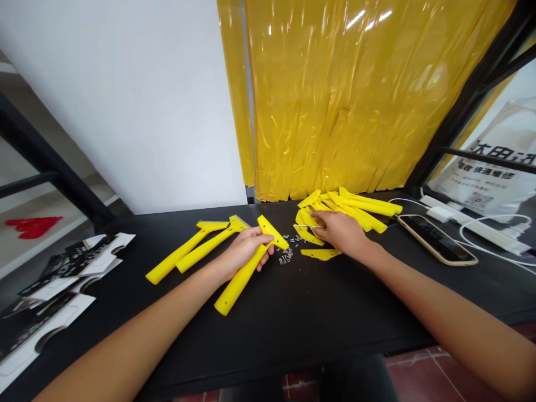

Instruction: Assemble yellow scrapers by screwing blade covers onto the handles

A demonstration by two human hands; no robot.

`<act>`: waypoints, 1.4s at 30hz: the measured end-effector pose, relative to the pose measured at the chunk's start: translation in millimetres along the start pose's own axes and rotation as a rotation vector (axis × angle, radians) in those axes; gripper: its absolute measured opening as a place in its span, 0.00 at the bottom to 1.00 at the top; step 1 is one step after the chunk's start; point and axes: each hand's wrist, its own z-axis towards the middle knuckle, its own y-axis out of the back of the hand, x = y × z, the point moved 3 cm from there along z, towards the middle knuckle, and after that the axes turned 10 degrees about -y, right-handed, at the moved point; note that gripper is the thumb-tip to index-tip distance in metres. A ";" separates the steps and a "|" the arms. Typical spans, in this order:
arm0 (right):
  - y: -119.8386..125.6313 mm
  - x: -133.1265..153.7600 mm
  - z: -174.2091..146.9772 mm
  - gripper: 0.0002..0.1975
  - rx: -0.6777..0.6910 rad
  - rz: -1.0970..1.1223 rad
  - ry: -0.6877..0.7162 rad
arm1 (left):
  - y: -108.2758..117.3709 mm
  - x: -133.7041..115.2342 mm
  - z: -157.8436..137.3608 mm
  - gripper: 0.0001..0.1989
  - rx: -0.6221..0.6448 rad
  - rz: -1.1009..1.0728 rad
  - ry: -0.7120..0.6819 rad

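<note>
My left hand [245, 245] is closed around the neck of a yellow plastic scraper [240, 285], its wide head pointing away and its handle toward me. In my right hand [341, 230] is a screwdriver [307, 225]; its thin metal shaft points left and its handle is hidden by the hand. The right fingers are over loose yellow head plates [307, 235], and whether they touch them I cannot tell. One more yellow plate [321, 254] lies just below. Small screws and nuts [286, 257] are scattered between the hands.
Two yellow scrapers with metal edges [205, 243] lie left of my left hand. Several yellow handles [364, 209] are piled behind my right hand. A phone [438, 240], a power strip [477, 223] and white cables are at right; printed cards [62, 296] lie at left. Yellow plastic curtain [335, 100] hangs behind.
</note>
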 end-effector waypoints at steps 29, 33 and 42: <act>-3.4 3.1 1.1 0.19 -0.027 0.025 -0.002 | 1.4 4.4 1.1 0.11 0.023 -0.017 -0.024; -2.8 3.1 2.8 0.20 -0.033 0.066 -0.050 | 3.0 7.0 2.1 0.11 0.034 -0.004 -0.037; 0.4 0.7 8.2 0.22 -0.040 0.028 -0.118 | -1.1 0.1 -0.1 0.13 -0.013 0.017 0.011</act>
